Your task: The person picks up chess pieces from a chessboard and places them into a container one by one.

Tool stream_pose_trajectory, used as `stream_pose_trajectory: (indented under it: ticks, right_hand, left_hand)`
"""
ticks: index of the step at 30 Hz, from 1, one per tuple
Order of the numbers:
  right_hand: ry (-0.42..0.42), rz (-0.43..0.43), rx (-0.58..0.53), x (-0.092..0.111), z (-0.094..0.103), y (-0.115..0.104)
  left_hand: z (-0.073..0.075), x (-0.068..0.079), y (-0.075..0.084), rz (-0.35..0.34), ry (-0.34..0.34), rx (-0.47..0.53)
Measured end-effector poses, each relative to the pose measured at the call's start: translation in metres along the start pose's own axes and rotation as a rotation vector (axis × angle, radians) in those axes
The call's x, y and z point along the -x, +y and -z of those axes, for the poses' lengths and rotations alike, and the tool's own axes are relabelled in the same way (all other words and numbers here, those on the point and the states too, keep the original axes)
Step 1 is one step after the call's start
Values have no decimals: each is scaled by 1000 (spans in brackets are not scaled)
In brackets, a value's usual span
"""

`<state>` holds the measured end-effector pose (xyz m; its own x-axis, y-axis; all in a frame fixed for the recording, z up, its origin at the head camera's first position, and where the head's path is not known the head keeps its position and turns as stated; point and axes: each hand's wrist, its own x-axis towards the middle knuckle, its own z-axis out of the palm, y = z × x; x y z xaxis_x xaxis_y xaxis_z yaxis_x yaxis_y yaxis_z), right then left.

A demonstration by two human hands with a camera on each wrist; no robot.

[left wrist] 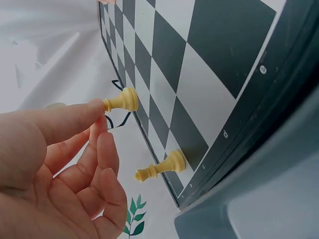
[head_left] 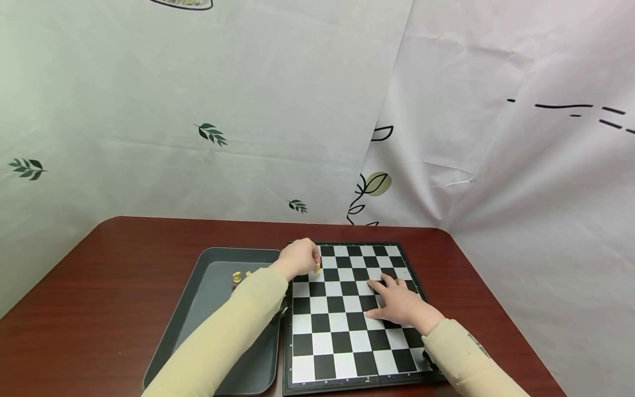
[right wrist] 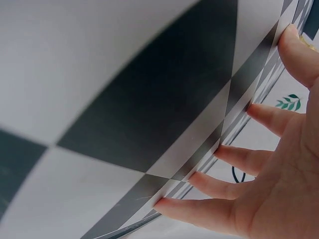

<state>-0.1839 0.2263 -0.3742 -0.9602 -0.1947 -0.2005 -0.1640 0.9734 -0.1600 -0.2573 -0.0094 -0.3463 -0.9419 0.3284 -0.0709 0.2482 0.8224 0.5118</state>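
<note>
A black-and-white chessboard (head_left: 339, 321) lies flat on the table. Over its far left part, my left hand (head_left: 299, 257) pinches a yellow chess piece (left wrist: 123, 99) between thumb and fingers. The fingertips hide that piece's top, so its kind cannot be told. Beside it, in the left wrist view, a taller yellow chess piece (left wrist: 172, 163) with a crown-like top stands on a corner square. My right hand (head_left: 398, 303) rests on the right half of the board with fingers spread, and in the right wrist view its fingertips (right wrist: 162, 204) touch the squares.
Left of the board is a grey tray (head_left: 210, 292), partly covered by my left sleeve. Several chess pieces (head_left: 236, 277) lie in it, yellow and brown. The reddish-brown table (head_left: 119, 286) extends to a white patterned cloth (head_left: 278, 110) behind.
</note>
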Motion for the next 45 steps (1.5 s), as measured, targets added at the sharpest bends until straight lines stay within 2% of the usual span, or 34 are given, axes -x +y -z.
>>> stream_pose_trajectory:
  ticks: [14, 28, 38, 45]
  right_hand:
    - [-3, -7, -8, 1, 0, 0]
    - [-2, -7, -12, 2, 0, -2]
    - [-1, -1, -14, 2, 0, -1]
    - [-5, 7, -23, 3, 1, -1]
  left_hand:
    - [8, 15, -3, -13, 13, 35]
    - [19, 34, -8, -65, 42, 60]
    - [31, 54, -16, -99, 83, 13]
    - [40, 65, -24, -104, 79, -12]
